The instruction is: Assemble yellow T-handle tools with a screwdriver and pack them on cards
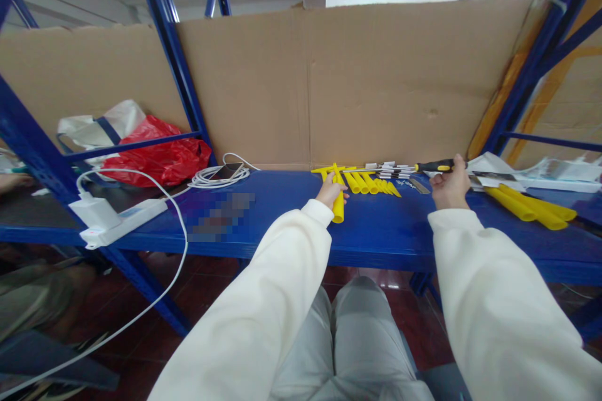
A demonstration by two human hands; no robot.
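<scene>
The left hand's [332,190] fingers are clamped around a bright yellow, hollow plastic tube [338,208], held over the blue tabletop [376,232]. The right hand [450,187], to the tube's right, is closed on the black-and-yellow handle of a long-shafted screwdriver [433,166]; its shaft points toward the tube's upper end, though contact there cannot be told. Just right of the tube lies a row of yellow tapered plastic pieces [364,184]. Well right of it rest longer yellow plastic tubes [531,205]; well left, a crumpled red plastic bag [157,153]. Behind it stands a brown cardboard panel [376,81].
</scene>
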